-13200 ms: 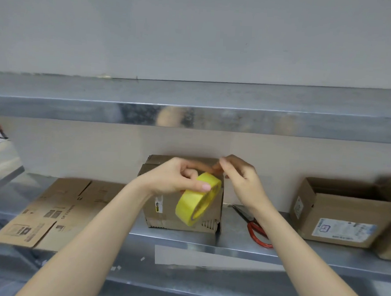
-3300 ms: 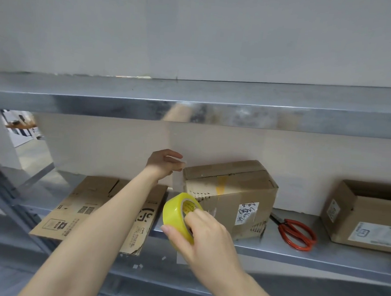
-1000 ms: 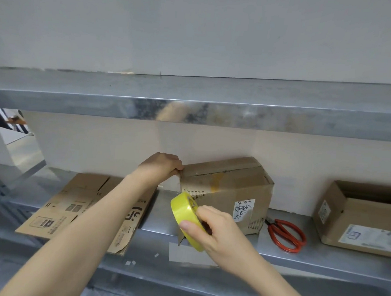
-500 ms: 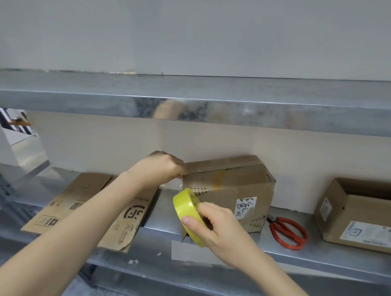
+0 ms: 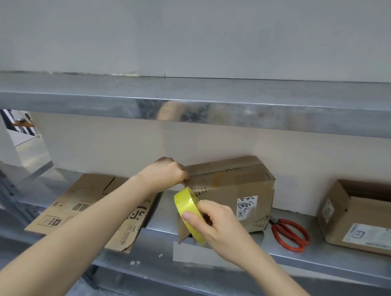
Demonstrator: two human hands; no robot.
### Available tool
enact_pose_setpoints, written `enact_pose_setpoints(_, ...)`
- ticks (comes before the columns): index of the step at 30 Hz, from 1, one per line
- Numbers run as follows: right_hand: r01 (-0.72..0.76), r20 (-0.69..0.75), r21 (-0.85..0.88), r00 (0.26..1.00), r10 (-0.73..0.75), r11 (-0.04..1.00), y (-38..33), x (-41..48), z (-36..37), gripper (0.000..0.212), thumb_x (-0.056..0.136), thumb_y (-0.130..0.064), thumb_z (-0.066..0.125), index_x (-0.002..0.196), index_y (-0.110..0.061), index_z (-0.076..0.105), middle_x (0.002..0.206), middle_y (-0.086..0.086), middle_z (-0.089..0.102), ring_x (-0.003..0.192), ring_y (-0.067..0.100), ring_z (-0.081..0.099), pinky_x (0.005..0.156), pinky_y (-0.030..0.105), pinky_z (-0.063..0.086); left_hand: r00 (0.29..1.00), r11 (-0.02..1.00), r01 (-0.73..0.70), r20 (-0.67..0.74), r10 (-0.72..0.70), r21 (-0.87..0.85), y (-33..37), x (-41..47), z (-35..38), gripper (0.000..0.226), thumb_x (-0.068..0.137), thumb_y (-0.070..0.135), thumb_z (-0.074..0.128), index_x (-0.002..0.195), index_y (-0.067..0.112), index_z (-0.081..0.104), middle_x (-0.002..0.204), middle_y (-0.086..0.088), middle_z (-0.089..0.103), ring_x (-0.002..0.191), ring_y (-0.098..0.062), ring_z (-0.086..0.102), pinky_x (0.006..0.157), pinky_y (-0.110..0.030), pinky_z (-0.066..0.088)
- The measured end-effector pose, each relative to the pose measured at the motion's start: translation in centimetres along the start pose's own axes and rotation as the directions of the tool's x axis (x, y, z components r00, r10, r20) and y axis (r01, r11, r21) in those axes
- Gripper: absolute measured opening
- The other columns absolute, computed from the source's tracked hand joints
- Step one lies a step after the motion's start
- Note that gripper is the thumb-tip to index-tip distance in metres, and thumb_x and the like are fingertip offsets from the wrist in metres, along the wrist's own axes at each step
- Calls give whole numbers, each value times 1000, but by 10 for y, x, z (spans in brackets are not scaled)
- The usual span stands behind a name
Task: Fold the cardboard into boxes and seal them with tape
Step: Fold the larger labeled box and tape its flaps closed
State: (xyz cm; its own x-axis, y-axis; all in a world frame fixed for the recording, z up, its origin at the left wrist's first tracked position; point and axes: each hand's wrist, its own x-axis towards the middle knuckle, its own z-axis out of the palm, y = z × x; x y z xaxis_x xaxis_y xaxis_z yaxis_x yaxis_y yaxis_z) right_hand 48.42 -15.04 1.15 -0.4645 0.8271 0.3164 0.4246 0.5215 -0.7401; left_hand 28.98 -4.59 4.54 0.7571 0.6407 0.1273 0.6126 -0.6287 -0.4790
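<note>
Galvanised steel racking stands against a pale wall, and the work is on the lower shelf (image 5: 320,258). The box (image 5: 238,184) stands near its middle, flaps closed and turned at a slight angle. Flattened cardboard (image 5: 83,205) lies to its left, red scissors (image 5: 290,235) just beside its right end, and an open carton (image 5: 364,217) farther right.

The step appears to be taping down the box's left end. To do it well, draw the strip taut with the roll close to the cardboard, brace the box so it cannot slide, and smooth the strip flat before cutting.

The left hand (image 5: 165,172) has its fingers curled over the box's upper left corner. Whether it also pins a tape end cannot be told. The right hand (image 5: 217,220) is clamped on the yellow tape roll (image 5: 185,206), thumb across the outer face. The roll is held on edge at the box's near left corner.
</note>
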Motion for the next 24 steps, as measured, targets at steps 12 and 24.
enact_pose_setpoints(12,74,-47,-96,996,-79,993,19,-6,10,43,91,-60,38,67,-25,27,65,-13,31,68,-2,36,63,15,28,947,964,146,-250,-201,-222,11,-26,42,31,78,37,45,72,24,72,58,7,62,45,-18,61,37,-17,38)
enact_pose_setpoints(24,19,-22,-172,999,-23,985,29,-19,-1,50,87,-67,35,68,-22,29,66,-7,34,65,13,35,60,33,30,927,936,-11,-355,-122,-352,15,-4,39,28,86,30,49,95,23,75,98,6,73,74,-16,70,45,-27,53)
